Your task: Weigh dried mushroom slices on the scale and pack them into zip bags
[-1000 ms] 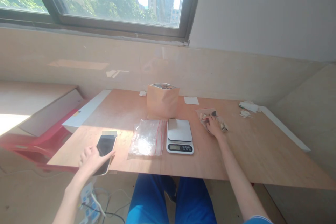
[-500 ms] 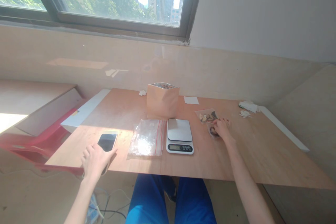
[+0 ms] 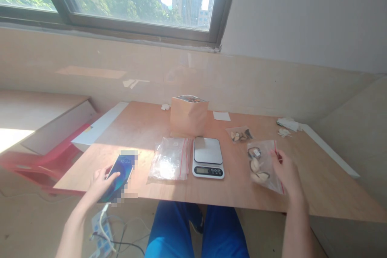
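My left hand [image 3: 101,185] holds a smartphone [image 3: 119,173] at the table's near edge, its lit screen partly blurred out. My right hand [image 3: 286,173] grips a clear zip bag [image 3: 260,161] by its red-lined edge, holding it just above the wooden table [image 3: 314,189]. Pale and dark dried slices lie inside that bag. A smaller clear bag of brown pieces [image 3: 238,134] lies on the table beyond it. A digital kitchen scale [image 3: 208,157] stands between my hands, and a larger clear zip bag [image 3: 171,159] lies next to it. Behind them stands a kraft paper pouch [image 3: 189,117].
A white paper slip [image 3: 221,116] and white tissue scraps [image 3: 287,123] lie along the table's far side. A red plastic chair [image 3: 39,165] stands left of the table. A power strip with cables [image 3: 101,229] lies on the floor below.
My right hand has lifted the bag of slices off the table and moved it toward me and to the right. The phone has tilted in my left hand, and its screen is now lit.
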A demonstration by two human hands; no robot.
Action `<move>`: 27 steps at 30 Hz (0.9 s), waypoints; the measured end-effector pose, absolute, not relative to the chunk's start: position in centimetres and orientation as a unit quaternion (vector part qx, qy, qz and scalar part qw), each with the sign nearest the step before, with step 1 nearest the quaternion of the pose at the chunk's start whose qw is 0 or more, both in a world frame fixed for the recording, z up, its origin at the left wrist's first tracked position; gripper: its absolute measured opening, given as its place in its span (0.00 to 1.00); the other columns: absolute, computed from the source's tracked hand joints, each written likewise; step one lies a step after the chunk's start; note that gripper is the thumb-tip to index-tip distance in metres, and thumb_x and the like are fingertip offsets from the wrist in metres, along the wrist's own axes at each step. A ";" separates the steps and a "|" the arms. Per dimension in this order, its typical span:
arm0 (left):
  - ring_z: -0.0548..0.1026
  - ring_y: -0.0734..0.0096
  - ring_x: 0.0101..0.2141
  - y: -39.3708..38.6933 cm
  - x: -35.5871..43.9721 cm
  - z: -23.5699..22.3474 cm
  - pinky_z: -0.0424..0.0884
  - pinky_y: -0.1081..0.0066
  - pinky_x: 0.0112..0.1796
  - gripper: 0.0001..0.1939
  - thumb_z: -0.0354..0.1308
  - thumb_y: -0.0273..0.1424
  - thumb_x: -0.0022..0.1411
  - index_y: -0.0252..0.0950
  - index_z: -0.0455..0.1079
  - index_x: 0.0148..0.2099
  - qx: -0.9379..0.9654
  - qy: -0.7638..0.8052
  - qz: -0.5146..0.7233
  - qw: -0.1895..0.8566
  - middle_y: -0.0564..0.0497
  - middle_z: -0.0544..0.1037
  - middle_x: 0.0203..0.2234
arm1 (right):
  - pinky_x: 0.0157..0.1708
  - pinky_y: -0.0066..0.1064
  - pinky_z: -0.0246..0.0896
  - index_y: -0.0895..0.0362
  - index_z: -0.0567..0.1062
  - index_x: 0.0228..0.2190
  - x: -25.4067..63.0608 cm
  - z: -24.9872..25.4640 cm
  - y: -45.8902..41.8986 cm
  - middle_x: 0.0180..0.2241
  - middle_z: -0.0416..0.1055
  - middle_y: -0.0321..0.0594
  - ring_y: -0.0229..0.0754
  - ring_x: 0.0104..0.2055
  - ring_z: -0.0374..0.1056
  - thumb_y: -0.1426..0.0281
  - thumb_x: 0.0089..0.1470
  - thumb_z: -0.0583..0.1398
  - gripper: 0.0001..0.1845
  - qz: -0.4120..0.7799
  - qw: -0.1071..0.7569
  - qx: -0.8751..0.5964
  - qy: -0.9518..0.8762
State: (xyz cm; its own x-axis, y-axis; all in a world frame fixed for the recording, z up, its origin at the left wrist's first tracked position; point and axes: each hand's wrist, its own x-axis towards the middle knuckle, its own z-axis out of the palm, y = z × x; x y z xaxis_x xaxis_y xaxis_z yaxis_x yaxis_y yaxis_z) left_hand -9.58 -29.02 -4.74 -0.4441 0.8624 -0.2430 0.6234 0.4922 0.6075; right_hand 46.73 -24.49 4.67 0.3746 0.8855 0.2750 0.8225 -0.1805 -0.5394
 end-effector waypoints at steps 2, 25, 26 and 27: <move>0.61 0.48 0.53 -29.2 -10.4 -5.1 0.65 0.54 0.47 0.39 0.49 0.48 0.47 0.33 0.52 0.58 0.454 0.804 0.230 0.307 0.37 0.57 0.53 | 0.23 0.31 0.53 0.56 0.67 0.25 45.7 4.5 -26.0 0.22 0.69 0.44 0.45 0.22 0.64 0.52 0.48 0.46 0.21 0.078 0.333 -0.773 -0.534; 0.68 0.52 0.50 -29.5 -9.0 -1.6 0.72 0.61 0.41 0.36 0.51 0.49 0.48 0.32 0.58 0.55 0.384 0.777 0.319 0.384 0.38 0.66 0.53 | 0.25 0.30 0.56 0.54 0.66 0.24 39.7 0.7 -26.9 0.21 0.68 0.38 0.43 0.24 0.64 0.60 0.50 0.49 0.13 0.175 0.273 -0.711 -0.623; 0.68 0.51 0.50 -29.5 -8.8 -1.3 0.72 0.60 0.40 0.36 0.51 0.48 0.48 0.32 0.58 0.55 0.380 0.778 0.317 0.387 0.38 0.66 0.52 | 0.24 0.30 0.55 0.54 0.66 0.24 39.3 1.0 -27.2 0.20 0.67 0.38 0.43 0.23 0.64 0.59 0.52 0.48 0.15 0.175 0.281 -0.707 -0.625; 0.68 0.51 0.49 -29.5 -8.6 -1.1 0.72 0.60 0.40 0.36 0.51 0.48 0.47 0.33 0.58 0.55 0.376 0.779 0.317 0.389 0.38 0.66 0.52 | 0.24 0.29 0.55 0.55 0.66 0.24 38.8 1.5 -27.4 0.21 0.67 0.37 0.42 0.23 0.64 0.58 0.53 0.48 0.16 0.176 0.291 -0.702 -0.626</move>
State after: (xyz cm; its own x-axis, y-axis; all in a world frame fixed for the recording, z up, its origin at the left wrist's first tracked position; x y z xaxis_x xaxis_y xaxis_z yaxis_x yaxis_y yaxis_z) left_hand -8.59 -29.53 -1.13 -0.4153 0.8317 -0.3686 0.3390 0.5174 0.7857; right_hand 38.77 -27.44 1.49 0.1535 0.9811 0.1175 0.7765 -0.0462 -0.6284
